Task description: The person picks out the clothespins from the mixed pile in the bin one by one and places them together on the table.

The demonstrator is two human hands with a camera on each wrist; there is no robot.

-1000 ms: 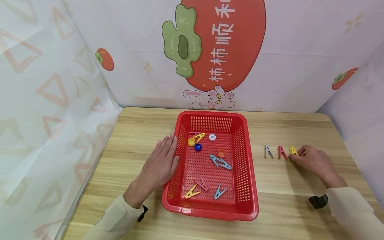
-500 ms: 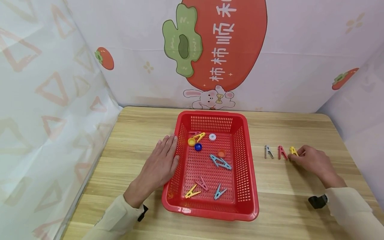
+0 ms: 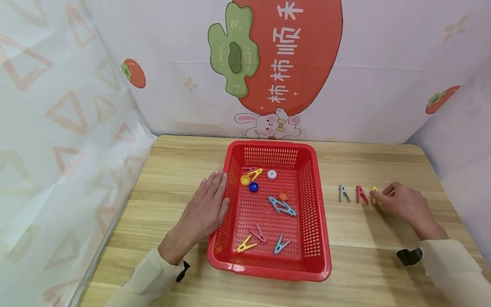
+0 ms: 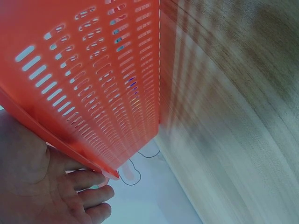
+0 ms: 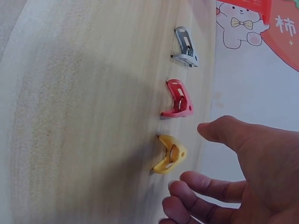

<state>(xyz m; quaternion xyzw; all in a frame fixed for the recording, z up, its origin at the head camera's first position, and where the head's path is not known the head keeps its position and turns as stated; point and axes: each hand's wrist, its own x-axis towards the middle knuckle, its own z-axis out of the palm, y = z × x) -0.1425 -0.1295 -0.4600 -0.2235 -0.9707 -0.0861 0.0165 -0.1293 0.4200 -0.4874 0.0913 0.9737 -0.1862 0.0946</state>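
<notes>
On the left rim of the red basket (image 3: pixel 268 275) rests my left hand (image 3: pixel 207 204), its fingers straight and together. In the left wrist view the palm and fingers (image 4: pixel 88 186) lie along the rim's outer side. At the right, my right hand (image 3: pixel 408 207) hovers beside a yellow clothespin (image 5: pixel 170 155) on the table. Its thumb (image 5: pixel 217 130) and fingers are spread apart, with nothing between them. A pink-red clothespin (image 5: pixel 179 99) and a grey clothespin (image 5: pixel 185 46) stand in a row with the yellow one, jaws parted toward the near side.
Inside the basket lie yellow (image 3: pixel 245 244), pink (image 3: pixel 258 233) and blue clothespins (image 3: pixel 281 244). Several bottle caps are there too: yellow (image 3: pixel 245 181), blue (image 3: pixel 253 186), orange (image 3: pixel 283 195) and white (image 3: pixel 272 174). A patterned cloth backdrop (image 3: pixel 368 94) rises behind the wooden table (image 3: pixel 184 166).
My right hand has loosened from the yellow clothespin and drawn slightly right, leaving it on the table. The left hand and the basket stay where they were.
</notes>
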